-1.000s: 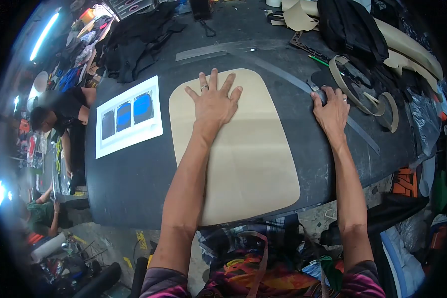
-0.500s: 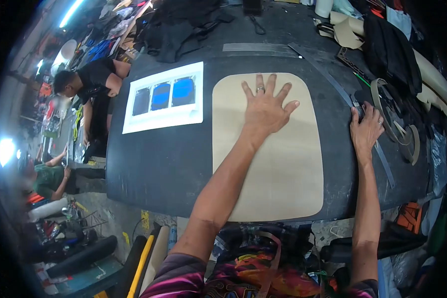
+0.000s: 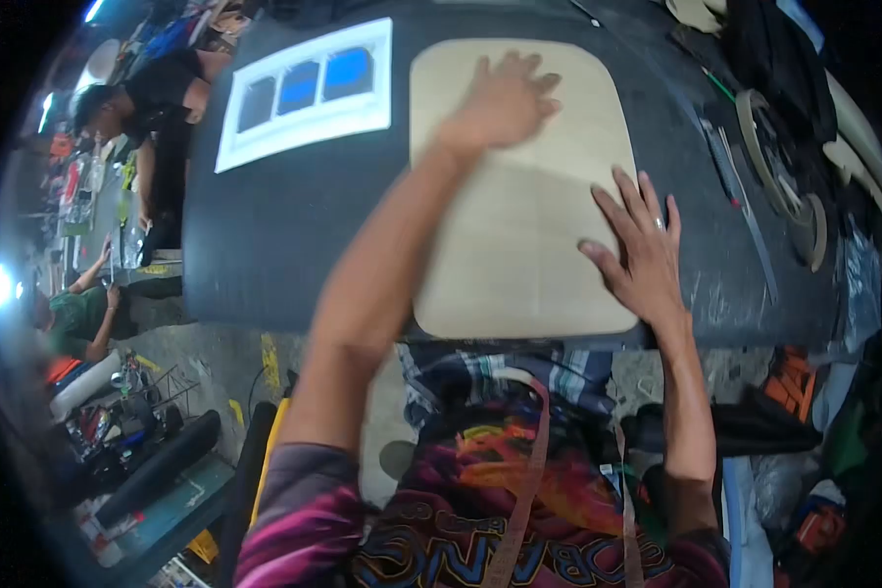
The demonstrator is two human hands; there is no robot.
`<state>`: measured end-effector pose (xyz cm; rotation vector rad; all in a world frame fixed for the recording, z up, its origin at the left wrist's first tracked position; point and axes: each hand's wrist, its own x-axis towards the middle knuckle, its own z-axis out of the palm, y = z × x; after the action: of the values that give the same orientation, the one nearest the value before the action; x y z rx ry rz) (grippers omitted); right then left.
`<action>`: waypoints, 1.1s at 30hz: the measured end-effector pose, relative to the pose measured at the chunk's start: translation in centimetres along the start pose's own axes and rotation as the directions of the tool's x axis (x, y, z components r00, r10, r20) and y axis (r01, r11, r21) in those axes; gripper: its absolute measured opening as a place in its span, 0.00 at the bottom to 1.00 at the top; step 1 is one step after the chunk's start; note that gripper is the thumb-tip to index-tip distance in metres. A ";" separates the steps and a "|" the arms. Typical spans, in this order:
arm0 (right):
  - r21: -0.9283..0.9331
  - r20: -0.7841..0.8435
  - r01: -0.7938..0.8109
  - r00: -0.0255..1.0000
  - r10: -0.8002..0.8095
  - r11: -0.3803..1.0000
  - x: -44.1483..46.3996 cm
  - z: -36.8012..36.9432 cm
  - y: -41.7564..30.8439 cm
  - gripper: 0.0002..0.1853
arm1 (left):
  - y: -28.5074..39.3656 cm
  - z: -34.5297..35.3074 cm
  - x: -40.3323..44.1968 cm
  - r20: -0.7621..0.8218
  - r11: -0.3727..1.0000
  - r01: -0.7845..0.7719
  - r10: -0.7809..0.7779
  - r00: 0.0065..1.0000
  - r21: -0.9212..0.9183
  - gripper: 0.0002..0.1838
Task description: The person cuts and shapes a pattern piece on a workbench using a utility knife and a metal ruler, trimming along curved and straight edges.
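A beige sheet point(image 3: 529, 245) with rounded corners lies flat on the dark table. My left hand point(image 3: 508, 101), slightly blurred, rests near the sheet's far edge, palm down with the fingers apart. On the right edge of the sheet lies my right hand point(image 3: 645, 250), its fingers spread and a ring on one of them. Neither hand holds anything. To the right of that hand are a slim dark tool with a red tip point(image 3: 725, 174) and a narrow metal ruler point(image 3: 759, 245).
A white printed page point(image 3: 304, 137) with blue and dark pictures lies left of the sheet on the dark table point(image 3: 294, 235). Rolled strips point(image 3: 769, 157) and a black bag point(image 3: 774, 73) sit at the right. Two people are working at the far left, one in a black shirt point(image 3: 157, 93).
My right hand has left the tool and ruler and moved left onto the sheet's edge. My left hand stays near the sheet's far end. The camera view has tilted down.
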<state>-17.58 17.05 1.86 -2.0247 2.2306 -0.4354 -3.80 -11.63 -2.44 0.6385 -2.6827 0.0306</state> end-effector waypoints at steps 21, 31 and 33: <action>-0.080 -0.106 -0.009 0.994 0.000 0.997 0.0 1.5 0.4 0.35 | 3.2 -31.5 -27.2 -0.166 0.818 0.212 -0.348 0.923 -0.534 0.20; -0.018 -0.087 0.000 0.996 -0.001 1.000 -0.2 0.7 -0.3 0.37 | 4.0 -31.1 -28.5 -0.191 0.829 0.183 -0.326 0.926 -0.529 0.19; 0.036 -0.092 -0.002 0.996 0.006 0.999 -0.2 0.4 -0.5 0.36 | 3.8 -31.0 -27.8 -0.187 0.828 0.184 -0.325 0.927 -0.529 0.18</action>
<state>-16.98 17.18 1.57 -2.0218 2.2606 -0.5759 28.59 7.05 16.30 0.7498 -2.1806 -0.5974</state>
